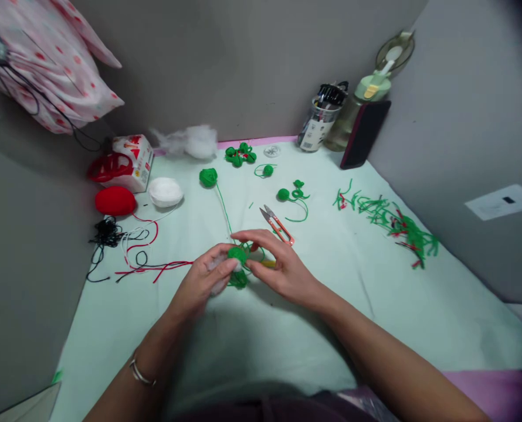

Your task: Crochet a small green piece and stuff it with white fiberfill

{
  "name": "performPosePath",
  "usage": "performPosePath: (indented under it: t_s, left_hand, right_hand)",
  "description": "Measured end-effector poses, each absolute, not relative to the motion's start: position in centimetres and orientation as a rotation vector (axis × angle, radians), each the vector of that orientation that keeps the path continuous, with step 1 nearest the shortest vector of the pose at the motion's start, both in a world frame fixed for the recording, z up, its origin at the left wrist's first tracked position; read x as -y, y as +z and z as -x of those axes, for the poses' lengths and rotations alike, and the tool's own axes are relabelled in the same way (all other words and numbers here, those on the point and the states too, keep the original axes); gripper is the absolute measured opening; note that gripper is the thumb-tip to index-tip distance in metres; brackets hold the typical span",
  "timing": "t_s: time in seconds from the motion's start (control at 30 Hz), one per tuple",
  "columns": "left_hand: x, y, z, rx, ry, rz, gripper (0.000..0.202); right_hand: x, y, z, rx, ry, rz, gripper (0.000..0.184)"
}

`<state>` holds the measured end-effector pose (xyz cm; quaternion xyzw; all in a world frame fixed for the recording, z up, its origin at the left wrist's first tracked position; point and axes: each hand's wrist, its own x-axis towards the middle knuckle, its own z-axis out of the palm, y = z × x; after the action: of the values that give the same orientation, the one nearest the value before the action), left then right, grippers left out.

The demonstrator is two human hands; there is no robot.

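Note:
Both my hands meet over the middle of the pale green table cover (pixel 375 305). My left hand (pixel 206 281) pinches a small green crocheted piece (pixel 237 254), with a bit of white stuffing under its fingers. My right hand (pixel 278 266) is closed on the same piece and on a yellow-handled hook (pixel 268 264) that pokes out between its fingers. More green yarn work (pixel 239 279) hangs just below the hands. A green strand runs from the piece up to a green yarn ball (pixel 208 177). Orange thread snips (pixel 277 224) lie just beyond my right hand.
Finished green pieces (pixel 240 154) and loose green bits (pixel 292 193) lie at the back. Green and red yarn scraps (pixel 393 220) are heaped right. Red yarn (pixel 115 201), white yarn (pixel 165 191), a box (pixel 133 159), black and red threads (pixel 124 252) sit left. A pen cup (pixel 320 120), bottle (pixel 362 102) and phone (pixel 365 133) stand in the corner.

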<state>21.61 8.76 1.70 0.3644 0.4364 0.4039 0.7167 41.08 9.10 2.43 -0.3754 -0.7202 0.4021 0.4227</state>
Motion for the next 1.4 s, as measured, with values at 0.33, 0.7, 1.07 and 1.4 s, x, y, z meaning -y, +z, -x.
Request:
performPosePath:
  t_s: [0.33,0.7,1.07,1.4]
  left_hand:
    - [-9.1,1.0,-21.0,-1.067,1.179,-0.793,0.025]
    - [-8.4,0.0,-21.1,-1.165,1.105,-0.868,0.026]
    - [-8.5,0.4,-21.7,-1.224,0.919,-0.954,0.025]
    - [-8.1,0.9,-22.4,-1.279,0.990,-1.077,0.022]
  right_hand:
    - [-9.5,1.1,-41.2,1.814,1.143,1.235,0.035]
    - [-8.7,2.4,-40.0,1.464,1.580,1.124,0.035]
    - [-9.3,3.7,-41.3,1.204,1.722,0.744,0.033]
    - [-8.7,3.1,-40.8,1.648,1.396,1.270,0.024]
